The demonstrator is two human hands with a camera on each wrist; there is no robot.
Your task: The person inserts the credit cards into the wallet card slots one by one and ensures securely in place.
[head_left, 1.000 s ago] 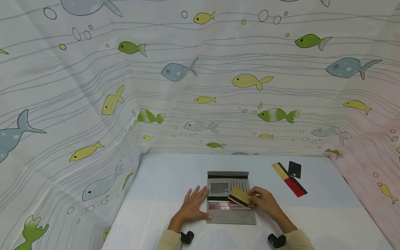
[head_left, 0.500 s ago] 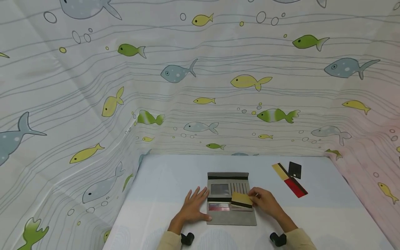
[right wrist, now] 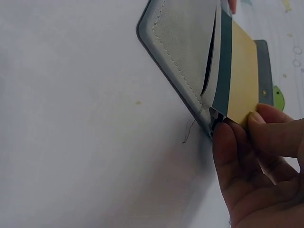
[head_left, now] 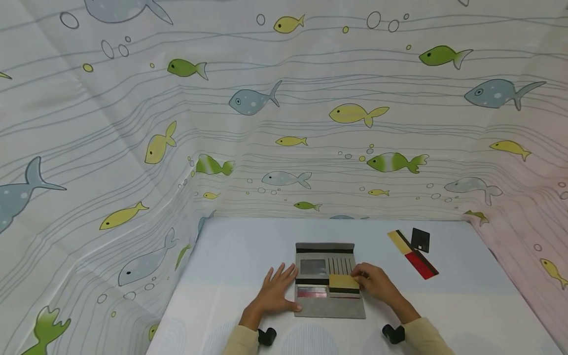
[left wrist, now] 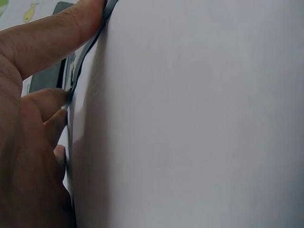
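An unfolded grey wallet [head_left: 329,309] lies flat on the table, its rows of card slots and a see-through window face up. My right hand [head_left: 374,283] pinches the right end of a gold card [head_left: 344,281] with a dark stripe. That card lies level across the wallet's lower right slots, its striped edge toward me; in the right wrist view the gold card [right wrist: 243,71] stands along a slot edge, thumb on its face. With fingers spread, my left hand [head_left: 276,294] rests against the wallet's left edge, the thumb on its lower corner.
At the back right of the table [head_left: 248,246] lie a gold card [head_left: 399,241], a red card [head_left: 422,266] with a dark stripe, and a black card [head_left: 420,239]. A shiny reddish insert [head_left: 312,292] shows in the wallet's lower left pocket. Fish-print cloth [head_left: 284,118] hangs behind.
The gold card has turned from a slant to level with the slots and shifted slightly right, still pinched in my right hand. My left hand has stayed on the wallet's edge.
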